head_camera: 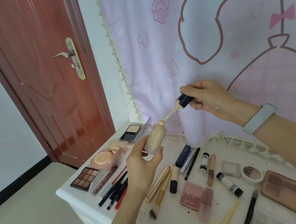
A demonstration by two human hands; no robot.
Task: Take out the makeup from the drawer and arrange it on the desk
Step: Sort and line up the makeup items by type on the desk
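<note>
My left hand grips a beige foundation bottle, tilted, above the white desk. My right hand pinches its dark blue cap; the beige applicator wand on the cap runs down into the bottle's neck. Makeup lies spread on the desk: an eyeshadow palette, several pencils, a gold tube, a pink compact and a brown palette. No drawer is in view.
A red-brown door stands at the left, beside the desk's left edge. A pink printed curtain hangs behind the desk. An open powder compact and a round puff case sit at the far left corner. Tiled floor lies below left.
</note>
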